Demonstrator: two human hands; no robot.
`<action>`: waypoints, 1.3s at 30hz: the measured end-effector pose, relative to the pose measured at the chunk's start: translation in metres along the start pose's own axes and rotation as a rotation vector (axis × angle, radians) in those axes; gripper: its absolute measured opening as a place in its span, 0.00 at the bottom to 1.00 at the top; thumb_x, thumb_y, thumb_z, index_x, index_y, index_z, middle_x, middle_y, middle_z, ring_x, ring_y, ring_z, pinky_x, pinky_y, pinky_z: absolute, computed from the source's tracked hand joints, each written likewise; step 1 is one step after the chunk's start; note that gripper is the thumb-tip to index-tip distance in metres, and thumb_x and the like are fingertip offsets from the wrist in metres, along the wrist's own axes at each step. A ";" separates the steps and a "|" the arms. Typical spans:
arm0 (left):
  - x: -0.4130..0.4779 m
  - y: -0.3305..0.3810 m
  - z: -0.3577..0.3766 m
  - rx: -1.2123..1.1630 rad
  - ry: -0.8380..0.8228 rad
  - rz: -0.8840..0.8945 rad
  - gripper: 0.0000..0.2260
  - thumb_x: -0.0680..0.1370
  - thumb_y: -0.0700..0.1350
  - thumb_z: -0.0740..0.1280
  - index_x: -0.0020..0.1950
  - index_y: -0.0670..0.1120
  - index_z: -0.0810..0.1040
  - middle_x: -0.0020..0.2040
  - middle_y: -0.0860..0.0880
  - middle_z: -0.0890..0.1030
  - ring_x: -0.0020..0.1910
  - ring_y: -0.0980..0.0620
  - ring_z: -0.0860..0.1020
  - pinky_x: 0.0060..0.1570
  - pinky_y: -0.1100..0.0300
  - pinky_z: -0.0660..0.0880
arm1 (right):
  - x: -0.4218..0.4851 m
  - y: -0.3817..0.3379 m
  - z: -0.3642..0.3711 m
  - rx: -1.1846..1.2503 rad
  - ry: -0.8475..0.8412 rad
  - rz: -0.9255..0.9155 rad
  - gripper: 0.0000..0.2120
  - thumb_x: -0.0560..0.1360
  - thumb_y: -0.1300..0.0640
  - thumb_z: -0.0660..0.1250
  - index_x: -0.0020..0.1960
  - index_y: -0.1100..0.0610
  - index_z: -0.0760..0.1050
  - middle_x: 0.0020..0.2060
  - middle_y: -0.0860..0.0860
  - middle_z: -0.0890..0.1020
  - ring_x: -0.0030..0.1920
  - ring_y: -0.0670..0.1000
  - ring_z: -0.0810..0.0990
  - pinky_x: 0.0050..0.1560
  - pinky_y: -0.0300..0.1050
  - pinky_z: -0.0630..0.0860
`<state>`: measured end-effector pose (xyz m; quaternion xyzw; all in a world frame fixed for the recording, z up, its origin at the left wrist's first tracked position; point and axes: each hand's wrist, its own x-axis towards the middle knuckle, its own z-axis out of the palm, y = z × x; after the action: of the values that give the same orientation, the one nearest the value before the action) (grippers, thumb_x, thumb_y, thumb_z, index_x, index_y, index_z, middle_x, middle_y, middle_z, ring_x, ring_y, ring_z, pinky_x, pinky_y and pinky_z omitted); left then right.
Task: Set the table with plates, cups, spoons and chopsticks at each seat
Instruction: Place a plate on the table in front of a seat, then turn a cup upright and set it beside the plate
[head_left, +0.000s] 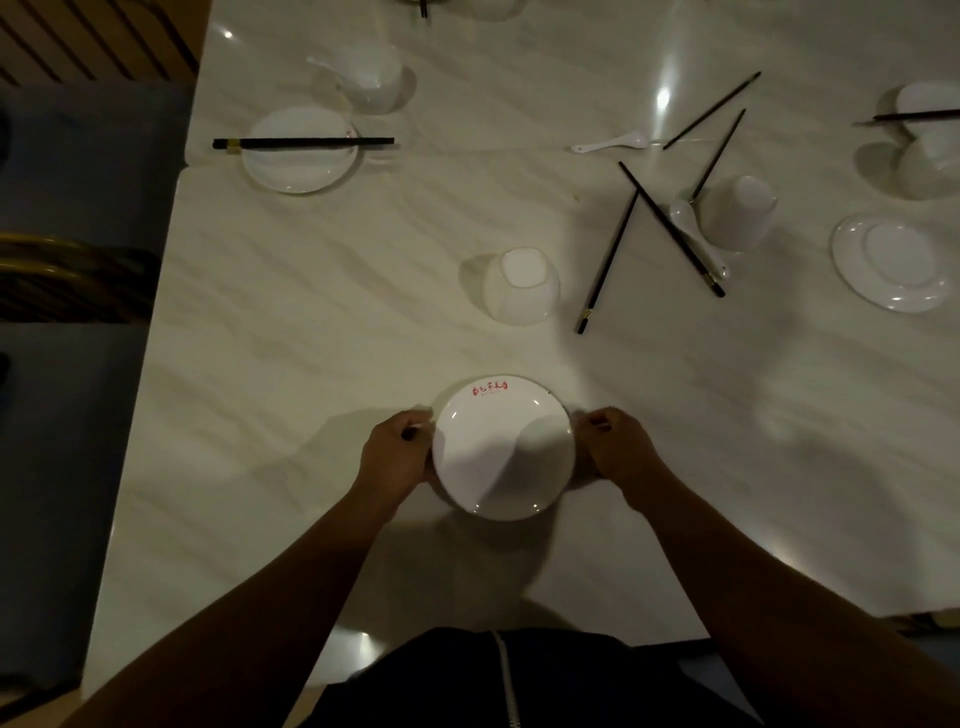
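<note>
Fingers (413, 422) of left hand (396, 451) and right hand (619, 448) curled, pinching opposite rims of round white ceramic plate with red mark (503, 447). Plate near middle of pale marble-look table's (311, 364) near edge. Step judged: seating plate. Next calls for release, then reach to upturned white cup (522, 286), scattered black chopsticks (671, 228), white spoon (684, 214) farther in.

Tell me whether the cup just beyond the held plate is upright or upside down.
Upside down: the cup beyond the plate shows its closed flat base on top, its wider rim on the table.
</note>
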<state>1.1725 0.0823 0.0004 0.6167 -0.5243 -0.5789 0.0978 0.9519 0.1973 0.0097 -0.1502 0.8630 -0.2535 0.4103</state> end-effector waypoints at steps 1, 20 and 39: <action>0.007 0.002 -0.003 0.066 0.034 0.040 0.14 0.77 0.46 0.65 0.62 0.47 0.77 0.60 0.45 0.80 0.56 0.43 0.79 0.55 0.46 0.78 | 0.005 -0.010 -0.004 -0.033 0.044 -0.047 0.13 0.76 0.47 0.66 0.50 0.56 0.76 0.49 0.56 0.81 0.51 0.58 0.79 0.55 0.54 0.77; 0.080 0.058 -0.008 0.937 0.063 0.114 0.23 0.79 0.52 0.54 0.74 0.59 0.52 0.79 0.47 0.46 0.75 0.32 0.43 0.70 0.34 0.49 | 0.112 -0.165 0.029 -0.521 0.031 -0.363 0.45 0.66 0.39 0.74 0.74 0.45 0.52 0.69 0.59 0.62 0.64 0.67 0.68 0.61 0.58 0.70; 0.038 0.090 -0.070 0.055 0.003 0.368 0.14 0.82 0.50 0.56 0.64 0.51 0.74 0.56 0.50 0.79 0.54 0.51 0.78 0.54 0.53 0.77 | 0.028 -0.155 0.070 0.692 -1.026 0.195 0.31 0.71 0.32 0.58 0.66 0.50 0.71 0.62 0.59 0.76 0.58 0.65 0.76 0.46 0.61 0.80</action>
<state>1.1732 -0.0194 0.0643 0.5139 -0.6437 -0.5358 0.1860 0.9971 0.0347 0.0415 -0.0316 0.4339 -0.3752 0.8185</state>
